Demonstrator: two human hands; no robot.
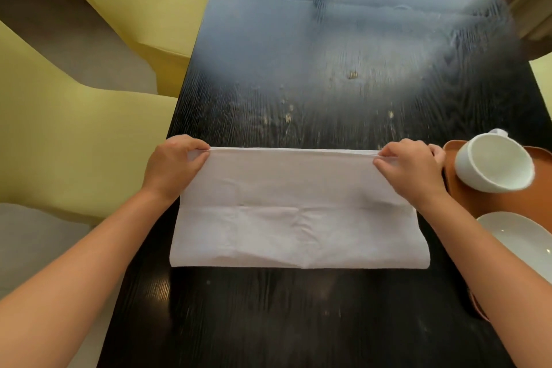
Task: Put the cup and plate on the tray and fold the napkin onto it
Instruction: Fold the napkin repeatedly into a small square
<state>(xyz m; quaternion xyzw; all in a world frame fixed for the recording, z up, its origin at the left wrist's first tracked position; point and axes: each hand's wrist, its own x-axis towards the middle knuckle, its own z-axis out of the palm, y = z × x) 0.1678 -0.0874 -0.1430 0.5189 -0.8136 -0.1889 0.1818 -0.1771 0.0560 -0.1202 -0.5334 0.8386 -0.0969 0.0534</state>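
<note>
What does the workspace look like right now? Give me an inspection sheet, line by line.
Surface: dark wood-grain table, crumbs scattered mid-table.
Job's things: white napkin lying on the table, not on the tray; white cup and white plate on the brown tray at the right.
Clutter: nothing seen beyond the crumbs.
Grippers: left hand and right hand each pinch a far corner of the napkin.
Cables: nothing seen.
Surroundings: yellow chairs along the left side.
</note>
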